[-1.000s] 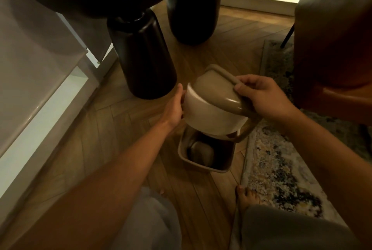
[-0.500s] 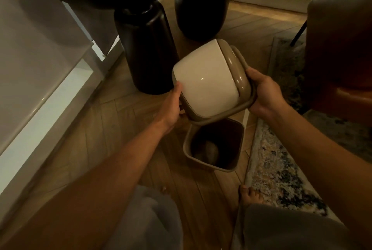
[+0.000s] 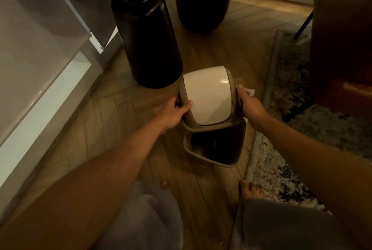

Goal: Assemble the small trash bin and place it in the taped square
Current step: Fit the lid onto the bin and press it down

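The bin lid, a cream swing flap in a taupe frame, is held tilted just above the far rim of the open taupe bin body, which stands on the wooden floor. My left hand grips the lid's left side, thumb on the cream flap. Its right side is gripped by my right hand. A bit of white tape shows on the floor behind my right hand.
Two big black table legs stand just beyond the bin. A white cabinet runs along the left. A patterned rug lies right, with a dark chair on it. My bare foot rests near the bin.
The lid has turned upright with the cream flap facing me and come down toward the bin's opening. Both hands have shifted to its sides.
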The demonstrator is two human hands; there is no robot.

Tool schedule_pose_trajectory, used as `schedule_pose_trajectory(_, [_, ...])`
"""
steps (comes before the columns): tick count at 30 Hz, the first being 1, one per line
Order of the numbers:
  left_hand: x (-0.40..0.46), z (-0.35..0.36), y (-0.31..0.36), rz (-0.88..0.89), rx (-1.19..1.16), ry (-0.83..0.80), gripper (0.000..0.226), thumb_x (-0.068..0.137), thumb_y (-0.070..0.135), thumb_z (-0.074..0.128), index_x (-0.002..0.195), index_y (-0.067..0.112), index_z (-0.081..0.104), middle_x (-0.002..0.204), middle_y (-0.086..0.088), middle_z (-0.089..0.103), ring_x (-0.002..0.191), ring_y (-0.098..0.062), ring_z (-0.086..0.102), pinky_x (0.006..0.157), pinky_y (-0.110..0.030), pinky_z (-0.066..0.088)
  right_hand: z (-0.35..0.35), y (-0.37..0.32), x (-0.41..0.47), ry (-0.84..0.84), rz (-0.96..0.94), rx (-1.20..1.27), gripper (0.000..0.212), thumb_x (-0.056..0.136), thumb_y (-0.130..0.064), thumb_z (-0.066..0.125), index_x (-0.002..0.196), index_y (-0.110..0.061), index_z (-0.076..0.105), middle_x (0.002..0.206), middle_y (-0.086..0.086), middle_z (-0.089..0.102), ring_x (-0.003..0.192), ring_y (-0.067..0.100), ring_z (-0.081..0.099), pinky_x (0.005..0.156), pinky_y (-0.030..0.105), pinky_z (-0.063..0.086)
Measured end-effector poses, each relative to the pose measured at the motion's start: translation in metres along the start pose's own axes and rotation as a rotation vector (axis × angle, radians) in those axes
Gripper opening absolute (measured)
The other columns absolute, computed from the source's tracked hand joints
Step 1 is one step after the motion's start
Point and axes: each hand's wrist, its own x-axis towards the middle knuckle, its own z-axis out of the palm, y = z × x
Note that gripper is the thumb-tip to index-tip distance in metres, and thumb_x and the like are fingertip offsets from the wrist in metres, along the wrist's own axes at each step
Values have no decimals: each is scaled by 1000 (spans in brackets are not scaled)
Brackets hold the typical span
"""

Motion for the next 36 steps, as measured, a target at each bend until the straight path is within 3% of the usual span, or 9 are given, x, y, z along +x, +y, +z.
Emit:
schedule_pose_trajectory(4, [4, 4, -12, -42, 89, -32, 78, 92, 44, 66, 157, 20, 28, 157, -4, 41, 138, -25, 45, 110, -47, 44, 0, 19, -2, -51, 24, -116, 127, 43, -108, 48, 135, -24, 68, 132, 5, 69, 109, 21, 65, 97, 36, 50])
schedule_pose_trajectory(8, [9, 6, -20, -76, 126, -60, 79, 92, 44, 66, 157, 23, 28, 158, -5, 39, 140, -26, 43, 109, -48, 44, -1, 34, -3, -77, 79, -200, 141, 40, -110, 44, 147, -20, 59, 144, 9, 62, 126, 29, 61, 106, 39, 47])
schedule_pose_trajectory(14, [10, 7, -28, -189, 127, -117, 78, 90, 50, 66, 156, 29, 30, 151, -2, 46, 125, -23, 55, 86, -37, 56, -3, 49, -6, -131, 73, -298, 134, 51, -108, 40, 153, -21, 51, 152, 9, 56, 134, 31, 56, 115, 49, 43])
schedule_pose_trajectory(20, [12, 10, -26, -188, 114, -137, 78, 91, 45, 68, 157, 33, 27, 153, -2, 45, 121, -19, 55, 87, -37, 53, -10, 54, -9, -163, -14, -387, 112, 75, -96, 38, 155, -17, 45, 152, 9, 55, 131, 30, 57, 106, 41, 46])
schedule_pose_trajectory(27, [14, 17, -23, -199, 137, -192, 76, 92, 37, 69, 157, 30, 29, 147, -5, 52, 120, -24, 60, 99, -48, 53, -25, 65, -21, -180, -54, -427, 94, 91, -81, 41, 155, -11, 45, 152, 10, 54, 131, 29, 56, 101, 37, 47])
schedule_pose_trajectory(31, [12, 19, -18, -196, 202, -234, 75, 91, 38, 70, 155, 29, 31, 143, -1, 54, 105, -10, 60, 79, -31, 53, -29, 72, -35, -208, -10, -405, 94, 90, -80, 43, 156, -14, 44, 153, 11, 53, 134, 30, 55, 104, 36, 47])
schedule_pose_trajectory(34, [13, 21, -17, -229, 206, -287, 74, 92, 35, 69, 156, 28, 31, 145, -3, 51, 114, -18, 59, 92, -42, 54, -34, 80, -45, -237, 71, -472, 96, 87, -84, 43, 150, -12, 51, 149, 12, 55, 125, 28, 59, 91, 31, 45])
schedule_pose_trajectory(36, [14, 21, -18, -247, 207, -320, 74, 93, 31, 69, 156, 27, 31, 148, -4, 48, 122, -25, 56, 98, -48, 51, -36, 85, -52, -266, 95, -514, 98, 83, -87, 42, 145, -13, 57, 141, 11, 60, 109, 22, 62, 78, 27, 47])
